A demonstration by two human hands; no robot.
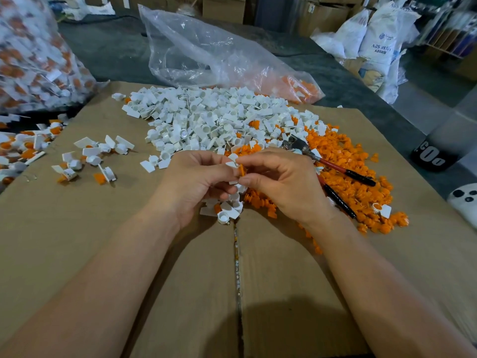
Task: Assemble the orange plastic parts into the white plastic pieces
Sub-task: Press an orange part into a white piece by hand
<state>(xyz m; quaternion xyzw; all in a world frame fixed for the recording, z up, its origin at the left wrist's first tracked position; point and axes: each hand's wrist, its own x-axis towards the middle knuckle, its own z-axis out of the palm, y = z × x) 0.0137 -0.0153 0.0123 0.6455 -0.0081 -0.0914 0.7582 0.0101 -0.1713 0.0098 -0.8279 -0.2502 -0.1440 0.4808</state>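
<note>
My left hand [196, 182] grips several white plastic pieces [233, 161], its fingers curled round them above the cardboard. My right hand [281, 182] pinches one orange plastic part [242, 170] between thumb and forefinger, right against the white piece in my left hand. A big heap of white pieces [214, 120] lies behind my hands. To the right spreads a pile of orange parts [356, 171]. A few white pieces [227, 210] lie under my hands.
Red-and-black-handled pliers [335, 169] lie on the orange pile. Assembled white-and-orange pieces [90, 156] are scattered at left. A full clear bag [31, 52] stands far left, a nearly flat one [206, 55] behind the heap. All rests on a cardboard sheet [180, 267].
</note>
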